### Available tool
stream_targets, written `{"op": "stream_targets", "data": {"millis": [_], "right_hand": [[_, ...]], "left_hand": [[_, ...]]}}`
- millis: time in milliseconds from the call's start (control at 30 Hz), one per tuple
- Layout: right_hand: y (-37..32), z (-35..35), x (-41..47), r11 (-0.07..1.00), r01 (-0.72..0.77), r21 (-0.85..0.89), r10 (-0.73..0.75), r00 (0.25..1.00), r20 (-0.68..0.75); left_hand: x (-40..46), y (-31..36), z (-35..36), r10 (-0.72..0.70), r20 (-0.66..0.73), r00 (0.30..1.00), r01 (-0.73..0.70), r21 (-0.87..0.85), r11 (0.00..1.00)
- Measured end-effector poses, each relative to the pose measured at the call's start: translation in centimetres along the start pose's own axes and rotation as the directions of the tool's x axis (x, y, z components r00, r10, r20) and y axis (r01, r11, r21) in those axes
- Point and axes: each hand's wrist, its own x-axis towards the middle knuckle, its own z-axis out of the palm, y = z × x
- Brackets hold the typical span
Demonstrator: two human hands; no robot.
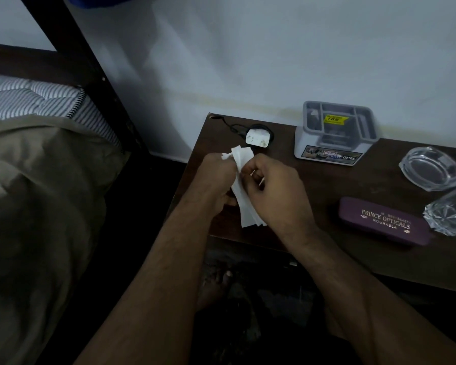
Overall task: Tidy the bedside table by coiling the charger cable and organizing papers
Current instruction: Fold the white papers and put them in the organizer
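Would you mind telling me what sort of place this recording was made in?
Most likely a bedroom: a bed with a striped mattress stands beside a dark bedside table carrying a spectacle case and a charger, against a plain wall.

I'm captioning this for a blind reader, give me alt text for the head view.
Both hands, left and right, hold a stack of white papers over a dark bedside table. Behind lie a white charger with black cable, an organizer, glass ashtray and purple glasses case.
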Motion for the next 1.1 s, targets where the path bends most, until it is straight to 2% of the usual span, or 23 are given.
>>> {"op": "stream_targets", "data": {"millis": [167, 333, 467, 567, 667, 833, 1000, 1100], "right_hand": [[0.1, -0.1, -0.1, 1.0, -0.011, 0.016, 0.01, 0.997, 0.072], [1.0, -1.0, 0.5, 0.977, -0.093, 0.193, 0.097, 0.995, -0.01], [2.4, -1.6, 0.9, 0.966, -0.189, 0.176, 0.205, 0.976, -0.075], [3.2, -1.9, 0.9, 0.939, -0.296, 0.177, 0.297, 0.955, 0.023], [3.6, -2.2, 0.7, 0.85, -0.437, 0.295, 0.403, 0.899, 0.171], [4.4, -2.7, 0.5, 0.809, -0.489, 0.325, 0.472, 0.871, 0.137], [4.9, -3.5, -0.2, 0.885, -0.438, 0.158, 0.442, 0.897, 0.013], [5.0, -3.7, -0.3, 0.893, -0.446, 0.059, 0.442, 0.895, 0.067]], "left_hand": [[0.1, 0.4, 0.4, -0.038, -0.044, 0.998, 0.037, -0.022, 0.999], [0.6, 0.6, 0.6, -0.077, -0.065, 0.995, 0.066, -0.153, 0.986], [0.6, 0.8, 1.1, -0.081, -0.022, 0.996, 0.073, -0.253, 0.965], [0.5, 0.9, 1.5, -0.073, -0.004, 0.997, 0.068, -0.314, 0.947], [0.4, 1.1, 2.2, -0.066, -0.013, 0.998, 0.057, -0.346, 0.936], [0.4, 1.2, 3.8, -0.095, 0.06, 0.994, 0.108, -0.291, 0.951], [-0.1, 0.4, 4.8, -0.144, 0.077, 0.987, 0.153, -0.126, 0.98], [-0.5, 0.0, 5.5, -0.175, 0.146, 0.974, 0.19, -0.097, 0.977]]}}
